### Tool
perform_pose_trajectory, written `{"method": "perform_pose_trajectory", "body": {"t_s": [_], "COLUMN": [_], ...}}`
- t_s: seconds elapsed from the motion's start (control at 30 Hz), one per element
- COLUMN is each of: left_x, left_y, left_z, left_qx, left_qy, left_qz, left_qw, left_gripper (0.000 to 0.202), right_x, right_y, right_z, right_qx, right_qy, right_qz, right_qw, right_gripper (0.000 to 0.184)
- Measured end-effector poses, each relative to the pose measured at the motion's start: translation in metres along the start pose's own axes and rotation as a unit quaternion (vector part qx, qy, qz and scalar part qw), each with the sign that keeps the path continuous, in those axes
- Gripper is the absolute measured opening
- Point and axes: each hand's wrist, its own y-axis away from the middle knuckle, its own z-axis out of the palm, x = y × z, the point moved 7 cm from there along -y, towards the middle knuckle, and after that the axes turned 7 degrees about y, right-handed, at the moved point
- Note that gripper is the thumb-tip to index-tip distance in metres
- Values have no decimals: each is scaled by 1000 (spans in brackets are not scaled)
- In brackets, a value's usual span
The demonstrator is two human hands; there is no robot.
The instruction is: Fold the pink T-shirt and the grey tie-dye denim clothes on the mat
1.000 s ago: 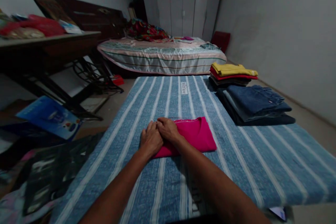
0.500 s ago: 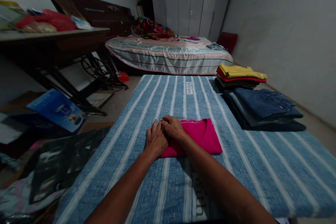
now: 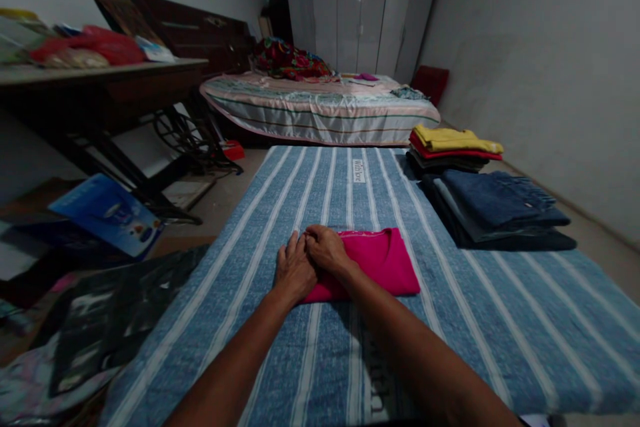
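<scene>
A folded bright pink shirt [image 3: 383, 260] lies flat on the blue-and-white striped cloth [image 3: 260, 253] in front of me. At its left end rests my left hand [image 3: 295, 270], palm down, with its fingers stretched out and pointing away from me. My right hand [image 3: 326, 249] reaches across from the right, its fingers bent down beside and partly over the left hand at the shirt's upper left part. The shirt's left edge is largely covered by both hands, and the right fingertips are hidden.
To the right stand a stack of folded jeans [image 3: 500, 203] and a smaller pile with a yellow garment [image 3: 455, 139] on top. Beyond is a bed [image 3: 320, 110]. At left are a sewing-machine table [image 3: 150, 70], a blue box [image 3: 107, 213] and dark plastic packaging [image 3: 125, 300].
The camera view has shifted slightly, so the surroundings sit a little lower. Both hands stay at the shirt's left end, hardly moved, and the shirt keeps its shape.
</scene>
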Motion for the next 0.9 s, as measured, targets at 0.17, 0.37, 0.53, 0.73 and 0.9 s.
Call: {"method": "perform_pose_trajectory", "body": {"t_s": [0.17, 0.37, 0.53, 0.73, 0.9], "left_x": [0, 0, 1, -1, -3], "left_y": [-1, -1, 0, -1, -2], "left_z": [1, 2, 1, 3, 7], "left_qx": [15, 12, 27, 27, 18], "left_qy": [3, -5, -3, 9, 10], "left_qz": [10, 6, 10, 14, 5], "left_qw": [1000, 1000, 1000, 999, 1000], "left_gripper": [57, 55, 52, 52, 55], "right_x": [0, 4, 7, 0, 1], "right_y": [0, -2, -5, 0, 0], "right_z": [1, 4, 3, 3, 7], "right_qx": [-2, -6, -5, -8, 3], "right_qy": [9, -11, -29, -7, 19], "right_qz": [4, 2, -14, -38, -23], "right_qw": [1000, 1000, 999, 999, 1000], "right_gripper": [17, 20, 31, 25, 23]}}
